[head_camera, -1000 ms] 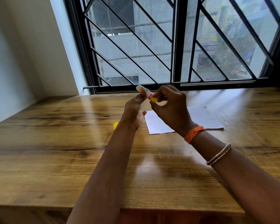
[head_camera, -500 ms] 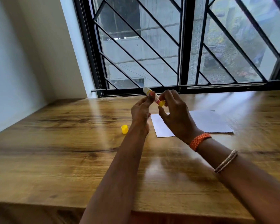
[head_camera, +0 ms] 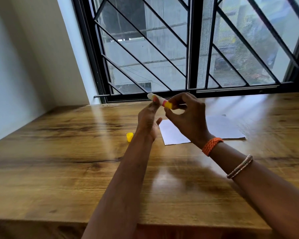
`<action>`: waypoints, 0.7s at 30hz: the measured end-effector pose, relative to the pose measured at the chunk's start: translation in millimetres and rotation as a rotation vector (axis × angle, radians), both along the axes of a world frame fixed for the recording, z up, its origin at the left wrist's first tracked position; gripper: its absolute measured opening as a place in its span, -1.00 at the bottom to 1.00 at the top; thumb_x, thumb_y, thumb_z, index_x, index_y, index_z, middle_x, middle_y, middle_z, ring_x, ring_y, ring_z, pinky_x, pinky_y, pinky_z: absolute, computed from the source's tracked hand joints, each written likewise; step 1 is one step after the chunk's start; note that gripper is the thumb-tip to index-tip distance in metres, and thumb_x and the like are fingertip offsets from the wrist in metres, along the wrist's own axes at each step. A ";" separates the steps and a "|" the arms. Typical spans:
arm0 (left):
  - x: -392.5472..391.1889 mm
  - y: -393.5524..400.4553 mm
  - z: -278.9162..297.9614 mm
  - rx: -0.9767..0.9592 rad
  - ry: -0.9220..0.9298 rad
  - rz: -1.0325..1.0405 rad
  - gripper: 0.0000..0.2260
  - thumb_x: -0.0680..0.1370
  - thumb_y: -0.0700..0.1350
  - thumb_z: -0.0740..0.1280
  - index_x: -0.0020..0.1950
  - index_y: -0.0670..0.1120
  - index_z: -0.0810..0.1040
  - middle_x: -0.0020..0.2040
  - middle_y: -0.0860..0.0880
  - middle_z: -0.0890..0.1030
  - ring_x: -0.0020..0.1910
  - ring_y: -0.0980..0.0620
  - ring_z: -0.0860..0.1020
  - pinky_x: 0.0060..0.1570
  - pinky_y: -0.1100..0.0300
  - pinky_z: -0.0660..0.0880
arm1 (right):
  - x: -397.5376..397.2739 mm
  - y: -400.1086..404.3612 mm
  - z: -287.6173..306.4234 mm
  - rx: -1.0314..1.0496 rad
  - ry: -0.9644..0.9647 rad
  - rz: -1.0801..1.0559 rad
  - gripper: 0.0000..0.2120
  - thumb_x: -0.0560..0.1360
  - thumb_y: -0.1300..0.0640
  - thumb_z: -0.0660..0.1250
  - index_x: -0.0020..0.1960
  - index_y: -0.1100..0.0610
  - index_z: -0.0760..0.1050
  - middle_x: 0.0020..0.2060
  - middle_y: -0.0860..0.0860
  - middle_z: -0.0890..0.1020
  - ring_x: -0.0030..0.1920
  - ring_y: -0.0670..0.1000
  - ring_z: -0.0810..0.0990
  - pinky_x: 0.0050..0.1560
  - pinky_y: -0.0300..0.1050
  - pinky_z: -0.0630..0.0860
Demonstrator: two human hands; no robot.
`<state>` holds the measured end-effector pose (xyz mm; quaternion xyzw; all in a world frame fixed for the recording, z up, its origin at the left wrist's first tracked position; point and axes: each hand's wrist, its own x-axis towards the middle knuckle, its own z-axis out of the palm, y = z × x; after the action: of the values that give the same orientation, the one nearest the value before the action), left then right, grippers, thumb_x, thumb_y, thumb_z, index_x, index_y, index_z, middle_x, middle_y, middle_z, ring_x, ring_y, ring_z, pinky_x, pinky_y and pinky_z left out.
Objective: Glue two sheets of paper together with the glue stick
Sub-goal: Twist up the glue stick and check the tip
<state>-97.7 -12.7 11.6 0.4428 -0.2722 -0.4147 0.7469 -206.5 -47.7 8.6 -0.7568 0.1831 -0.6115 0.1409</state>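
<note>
You hold the glue stick (head_camera: pixel 160 101) above the table (head_camera: pixel 59 169), left hand (head_camera: pixel 148 118) pinching its barrel, right hand (head_camera: pixel 186 118) pinching its yellow base; paper (head_camera: pixel 223 128) lies beneath, cap (head_camera: pixel 129 136) beside; over-twisting likely extends excess glue, which may snap.

Wooden table (head_camera: pixel 59 169), barred window (head_camera: pixel 188 49) behind it, white wall (head_camera: pixel 24 57) at left

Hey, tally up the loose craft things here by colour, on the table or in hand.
Yellow: 1, the cap lying on the table.
White: 1 visible paper area.
White, pink and yellow: 1, the glue stick, held by both hands.
Total: 3
</note>
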 end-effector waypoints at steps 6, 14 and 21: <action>5.1 0.7 4.8 -0.129 0.004 -0.079 -0.86 0.60 -0.10 0.19 -0.04 -0.01 0.54 0.05 0.05 0.57 0.20 0.10 0.44 0.11 0.09 0.33 | 1.4 13.5 14.6 0.914 -0.374 0.570 -0.95 0.39 0.27 0.46 -0.20 0.20 0.58 -0.29 0.07 0.63 -0.25 0.00 0.62 -0.10 -0.16 0.64; 1.6 -1.4 -0.7 -0.057 -0.003 0.082 -0.75 0.52 -0.07 0.33 0.15 -0.15 0.53 0.28 -0.09 0.53 0.23 0.04 0.39 0.11 0.05 0.29 | 5.2 -1.5 -9.0 -0.063 0.109 -0.003 -0.76 0.39 0.31 0.45 0.00 0.30 0.47 -0.13 0.14 0.57 -0.17 -0.01 0.54 -0.15 -0.27 0.56; 1.7 -1.5 -0.5 -0.056 -0.004 0.060 -0.70 0.53 -0.08 0.32 0.20 -0.20 0.52 0.27 -0.14 0.54 0.33 -0.06 0.41 0.19 0.02 0.33 | -1.3 -7.7 -8.9 0.037 0.090 0.031 -0.82 0.40 0.21 0.47 -0.09 0.25 0.51 -0.21 0.08 0.62 -0.23 -0.07 0.60 -0.19 -0.34 0.59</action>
<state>-96.0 -14.2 11.0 0.4306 -0.2720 -0.3834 0.7705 -207.8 -55.4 -0.2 -0.7835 0.1887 -0.5712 0.1559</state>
